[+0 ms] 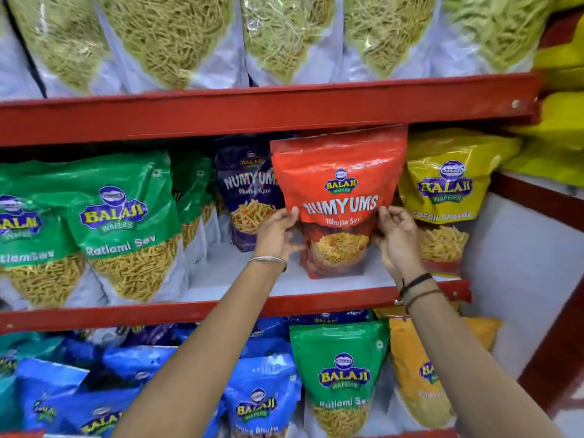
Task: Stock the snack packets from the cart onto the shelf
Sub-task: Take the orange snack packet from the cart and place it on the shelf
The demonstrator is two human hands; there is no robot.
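Observation:
A red Numyums Bhujia Sev packet point(339, 181) stands upright on the middle shelf point(240, 306), its top reaching the red rail above. My left hand point(276, 233) grips its left edge and my right hand point(396, 238) grips its right edge, both at mid height. A purple Numyums packet point(246, 191) stands further back on its left. A yellow Balaji packet point(448, 184) stands close on its right. The cart is out of view.
Green Ratlami Sev packets point(117, 216) fill the left of the middle shelf. Clear-fronted sev bags point(170, 36) line the upper shelf above a red rail point(252, 112). Blue point(262, 396), green point(343, 374) and orange packets sit below. A white wall panel point(521, 263) stands at the right.

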